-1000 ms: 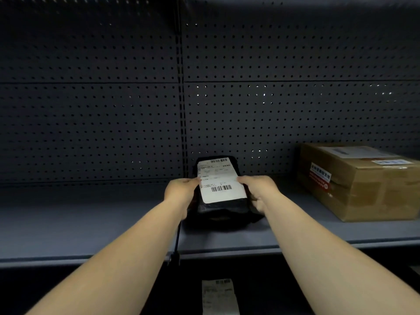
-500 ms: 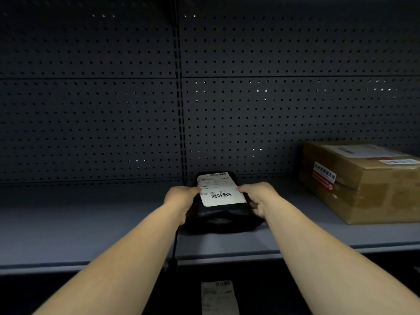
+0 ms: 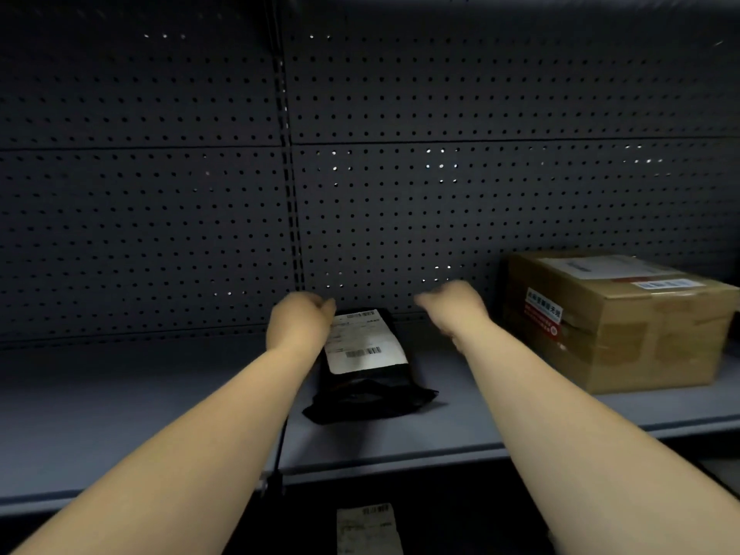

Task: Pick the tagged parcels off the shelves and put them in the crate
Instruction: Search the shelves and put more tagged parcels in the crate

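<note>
Head view: black plastic mailer bag [image 3: 362, 378] with white barcoded label, print illegible, lies flat on grey metal shelf [image 3: 120, 414]; left hand [image 3: 298, 324] and right hand [image 3: 452, 308] blurred beside it, grip indeterminate.

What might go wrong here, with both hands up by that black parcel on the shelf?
1. Neither the left hand nor the right hand seems to have a grip on the black parcel, and the right is clear of it. A hasty grab at the soft bag could let it slip.
2. The parcel's crumpled near end lies toward the shelf edge, so a nudge could tip it off.
</note>
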Demonstrator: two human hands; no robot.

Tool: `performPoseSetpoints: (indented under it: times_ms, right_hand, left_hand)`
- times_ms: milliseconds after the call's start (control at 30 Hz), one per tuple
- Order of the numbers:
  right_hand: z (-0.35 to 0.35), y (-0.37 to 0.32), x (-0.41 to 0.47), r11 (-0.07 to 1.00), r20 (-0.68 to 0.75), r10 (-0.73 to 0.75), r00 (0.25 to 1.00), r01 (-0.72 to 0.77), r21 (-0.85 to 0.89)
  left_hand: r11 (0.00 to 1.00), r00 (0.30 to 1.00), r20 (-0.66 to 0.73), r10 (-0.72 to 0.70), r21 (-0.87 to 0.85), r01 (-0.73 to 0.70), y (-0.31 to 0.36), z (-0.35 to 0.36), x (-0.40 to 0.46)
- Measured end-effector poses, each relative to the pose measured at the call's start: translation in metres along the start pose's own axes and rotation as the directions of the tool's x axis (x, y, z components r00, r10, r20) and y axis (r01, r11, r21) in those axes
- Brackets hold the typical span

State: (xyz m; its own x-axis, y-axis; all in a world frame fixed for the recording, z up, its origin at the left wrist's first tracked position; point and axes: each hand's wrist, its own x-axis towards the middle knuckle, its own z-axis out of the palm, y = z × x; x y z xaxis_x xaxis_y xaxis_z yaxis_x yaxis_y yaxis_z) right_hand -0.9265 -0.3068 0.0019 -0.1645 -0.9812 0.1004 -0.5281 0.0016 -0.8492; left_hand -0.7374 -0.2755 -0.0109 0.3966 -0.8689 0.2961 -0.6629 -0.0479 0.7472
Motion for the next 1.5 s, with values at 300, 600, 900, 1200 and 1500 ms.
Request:
performPoseSetpoints:
  times_ms: [300,600,900,1200,1500]
  right_hand:
    - [-0.106,0.0,0.015,0.963,-0.177,-0.202,0.963,0.162,-0.215]
    - [-0.234,0.054,0.051,0.948,-0.281,-0.216,0.935,0.132,-0.29]
    - [-0.309,0.114,0.09,0.99,-0.144,0.087,0.986,-0.07,0.119]
    - [-0.31,0.163,0.111,0.89,0.253,0.285,0.925,-0.353,0.289]
    - [-0.32,0.164,0.108,0.86,0.368,0.198,0.908,-0.341,0.38]
  left_hand:
    - [0.943,0.955,0.001,0.297,0.157,-0.293,0.097,0.042,-0.021]
    - [0.943,0.965,0.093,0.244,0.21,-0.258,0.192,0.126,-0.032]
    - [0.959,0.963,0.233,-0.135,-0.213,0.186,0.237,0.192,-0.042]
    - [0.808,0.88,0.331,-0.342,-0.374,0.455,0.247,0.204,-0.055]
    - [0.774,0.874,0.328,-0.358,-0.419,0.475,0.261,0.206,-0.075]
